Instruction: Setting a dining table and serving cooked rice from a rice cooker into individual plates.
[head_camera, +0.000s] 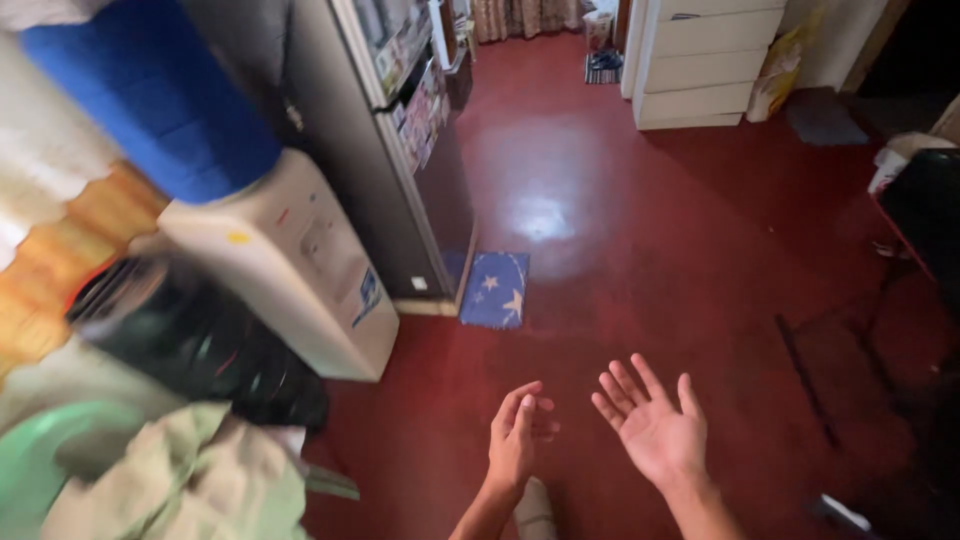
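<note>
Both hands hang empty over the dark red polished floor. The left hand is turned edge-on, its fingers loosely curled toward the palm, a narrow, slack grip closing on nothing. The right hand lies just beside it, palm up and fingers spread wide, likewise holding nothing; the two hands are near each other but apart. The nearest thing to them is a small blue mat with pale stars, lying flat on the floor ahead of the left hand, against the foot of a tall grey refrigerator. Left of that stands a white water dispenser carrying a blue bottle. At the lower left, crumpled pale cloth lies heaped beside a green plastic basin. A white chest of drawers stands well away at the far end of the floor.
</note>
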